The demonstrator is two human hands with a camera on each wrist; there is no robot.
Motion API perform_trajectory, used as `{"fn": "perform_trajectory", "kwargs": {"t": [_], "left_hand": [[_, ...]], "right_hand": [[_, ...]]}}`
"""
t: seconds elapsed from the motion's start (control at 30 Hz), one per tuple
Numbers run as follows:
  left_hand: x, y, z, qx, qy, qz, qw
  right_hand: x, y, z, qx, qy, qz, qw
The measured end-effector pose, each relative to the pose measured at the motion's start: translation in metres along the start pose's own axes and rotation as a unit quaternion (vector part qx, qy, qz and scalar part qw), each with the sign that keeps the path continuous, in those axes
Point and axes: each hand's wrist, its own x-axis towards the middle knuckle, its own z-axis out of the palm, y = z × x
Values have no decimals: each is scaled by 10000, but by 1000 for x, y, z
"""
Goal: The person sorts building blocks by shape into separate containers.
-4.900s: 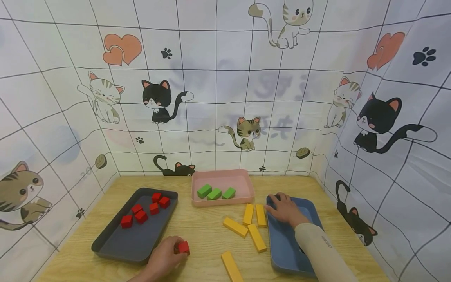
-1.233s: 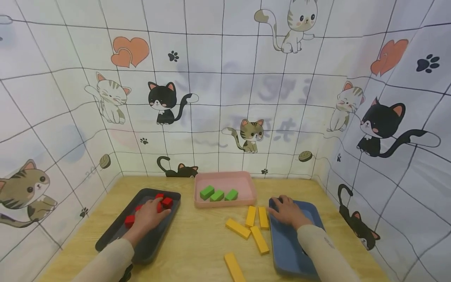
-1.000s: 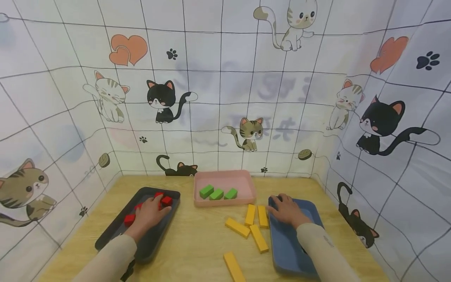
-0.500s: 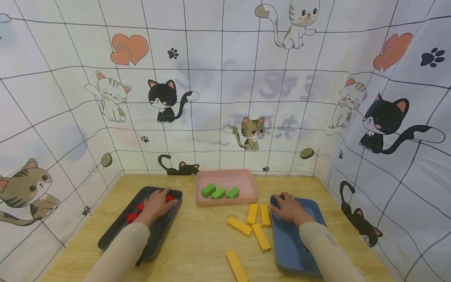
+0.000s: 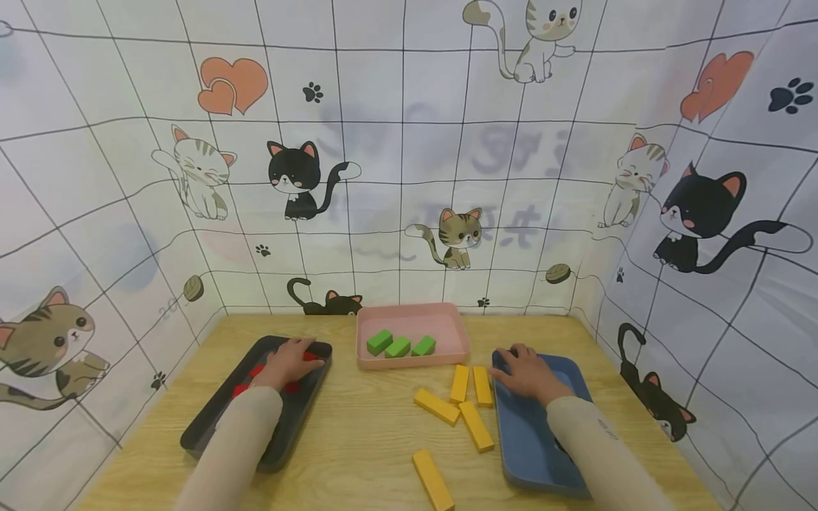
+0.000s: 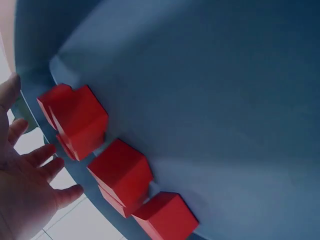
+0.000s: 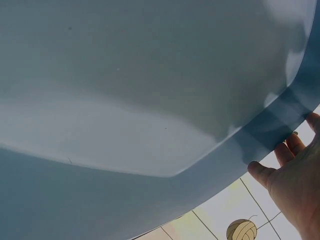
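Note:
My left hand (image 5: 289, 363) is over the far end of the dark grey tray (image 5: 290, 434), fingers spread and holding nothing. Under and around it in the tray lie several red cubes (image 6: 120, 172), partly hidden by the hand in the head view. In the left wrist view the fingers stay apart from the cubes. At the far left corner of the blue tray (image 5: 529, 446), my right hand (image 5: 530, 377) rests at the rim with loosely bent fingers. The right wrist view has its fingertips along the tray's edge, with no object between them.
Several yellow blocks (image 5: 476, 426) lie on the wooden table (image 5: 358, 440) between the trays, one of them (image 5: 433, 481) closer to the front. A pink tray (image 5: 441, 323) with three green blocks (image 5: 397, 347) stands at the back, before a cat-patterned cloth (image 5: 383, 156).
My left hand held a red cube on the table earlier. It then moved into the grey tray and has since slid a little toward the far end, now without a cube. The right hand stays put.

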Motion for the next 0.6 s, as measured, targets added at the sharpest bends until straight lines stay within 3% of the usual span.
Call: {"fn": "perform_trajectory", "kwargs": {"t": [0.23,0.6], "left_hand": [[6,-6,4,-98,-75,-22,9999],[10,-1,6,-155,22,29,9999]], "right_hand": [[-1,1,-2,15,43,-60,10000],[-2,-1,-2,-82,64,-89,9999]]}}
